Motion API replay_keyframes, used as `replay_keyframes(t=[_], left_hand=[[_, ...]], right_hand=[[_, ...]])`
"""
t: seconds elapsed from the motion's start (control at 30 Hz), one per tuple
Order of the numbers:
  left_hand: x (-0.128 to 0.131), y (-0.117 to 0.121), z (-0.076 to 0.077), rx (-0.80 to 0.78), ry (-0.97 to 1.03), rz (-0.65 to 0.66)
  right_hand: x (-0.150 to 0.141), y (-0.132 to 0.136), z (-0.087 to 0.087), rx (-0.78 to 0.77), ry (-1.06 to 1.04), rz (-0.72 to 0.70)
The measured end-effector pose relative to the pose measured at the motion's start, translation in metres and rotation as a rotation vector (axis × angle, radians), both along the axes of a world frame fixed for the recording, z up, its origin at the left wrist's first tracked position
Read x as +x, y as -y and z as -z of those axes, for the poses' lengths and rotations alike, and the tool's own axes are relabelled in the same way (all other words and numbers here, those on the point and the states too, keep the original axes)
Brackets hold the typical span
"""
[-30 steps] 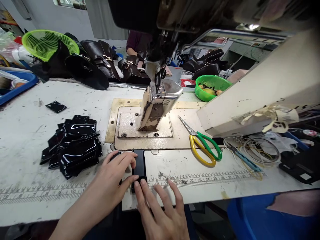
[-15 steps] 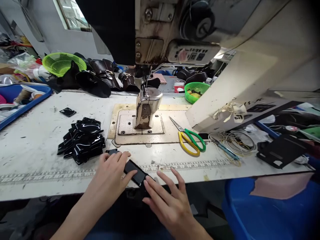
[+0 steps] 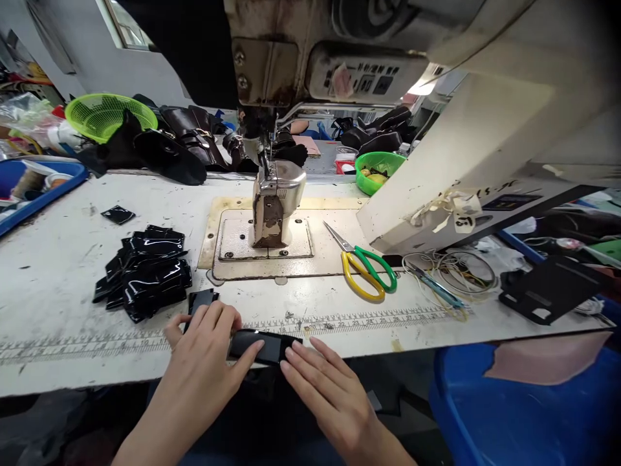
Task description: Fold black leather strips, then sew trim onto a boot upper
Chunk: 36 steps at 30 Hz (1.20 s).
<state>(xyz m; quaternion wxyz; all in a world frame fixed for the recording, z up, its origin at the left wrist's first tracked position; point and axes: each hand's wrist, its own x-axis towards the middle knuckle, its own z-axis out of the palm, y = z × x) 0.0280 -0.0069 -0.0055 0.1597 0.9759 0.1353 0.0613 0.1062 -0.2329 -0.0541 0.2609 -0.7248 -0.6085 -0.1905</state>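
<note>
A black strip (image 3: 268,349), with a matte grey-black face and glossy edges, lies along the table's front edge. My left hand (image 3: 208,343) grips its left part, thumb on top and fingers bent over it. Beside those fingers a second black piece (image 3: 202,299) lies on the table, partly covered. My right hand (image 3: 334,395) rests stretched fingertips on the strip's right end; its thumb is hidden. To the left is a pile of shiny black pieces (image 3: 155,275), with a single black piece (image 3: 118,214) behind it.
A post-bed sewing machine (image 3: 276,204) stands at the middle. Scissors (image 3: 363,265) with yellow and green handles lie to its right, near a blue-handled tool (image 3: 439,289) and coiled cords. Boots (image 3: 189,133) and a green basket (image 3: 111,118) are behind. A printed ruler (image 3: 349,321) runs along the front.
The strip has turned from a downward slant to nearly level. My left hand has shifted left and down. My right hand's spread fingers have come closer together on the strip's end.
</note>
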Motion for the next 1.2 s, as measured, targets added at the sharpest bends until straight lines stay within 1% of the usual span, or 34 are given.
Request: replay_keyframes(t=[0.07, 0.17, 0.23, 0.3, 0.33, 0.37, 0.4, 0.43, 0.47, 0.53, 0.57, 0.6, 0.63, 0.73, 0.83, 0.9, 1.03, 1.2], left_hand=[[-0.001, 0.002, 0.003, -0.012, 0.032, 0.004], [-0.006, 0.009, 0.005, -0.071, 0.129, -0.029], [-0.012, 0.016, 0.004, -0.176, 0.2, -0.12], [-0.018, 0.024, 0.004, -0.32, 0.277, -0.218], [-0.021, 0.028, 0.005, -0.37, 0.318, -0.253], [-0.023, 0.032, 0.007, -0.384, 0.353, -0.262], [-0.025, 0.036, 0.008, -0.352, 0.392, -0.238], [-0.026, 0.039, 0.011, -0.286, 0.428, -0.187], [-0.027, 0.042, 0.013, -0.197, 0.457, -0.111], [-0.027, 0.044, 0.017, -0.033, 0.478, 0.092], [-0.027, 0.044, 0.019, 0.006, 0.474, 0.184], [-0.027, 0.044, 0.02, 0.017, 0.461, 0.246], [-0.027, 0.042, 0.021, 0.005, 0.441, 0.271], [-0.029, 0.035, 0.024, -0.05, 0.382, 0.281], [-0.032, 0.026, 0.026, -0.062, 0.329, 0.333], [-0.033, 0.021, 0.028, -0.034, 0.322, 0.369], [-0.03, 0.014, 0.031, 0.07, 0.346, 0.502], [-0.027, 0.011, 0.029, 0.146, 0.338, 0.558]], right_hand=[[0.0, -0.002, -0.005, -0.029, -0.047, 0.016], [-0.007, -0.008, -0.006, -0.014, -0.056, 0.103], [-0.012, -0.011, -0.004, 0.001, -0.04, 0.14], [-0.015, -0.012, -0.001, 0.003, -0.045, 0.144], [-0.015, -0.012, 0.0, 0.006, -0.054, 0.144], [-0.015, -0.012, 0.0, 0.012, -0.062, 0.145], [-0.015, -0.011, 0.001, 0.019, -0.068, 0.149], [-0.014, -0.011, 0.001, 0.027, -0.072, 0.153], [-0.014, -0.01, 0.001, 0.032, -0.074, 0.153], [-0.014, -0.009, 0.001, 0.033, -0.079, 0.149], [-0.014, -0.009, 0.002, 0.03, -0.084, 0.145], [-0.014, -0.009, 0.002, 0.024, -0.09, 0.14], [-0.014, -0.009, 0.002, 0.021, -0.095, 0.137], [-0.014, -0.008, 0.002, 0.029, -0.105, 0.133], [-0.013, -0.009, 0.0, 0.045, -0.107, 0.149], [-0.013, -0.009, -0.001, 0.047, -0.108, 0.154], [-0.012, -0.01, -0.002, 0.042, -0.118, 0.146], [-0.011, -0.01, -0.002, 0.04, -0.112, 0.144]])
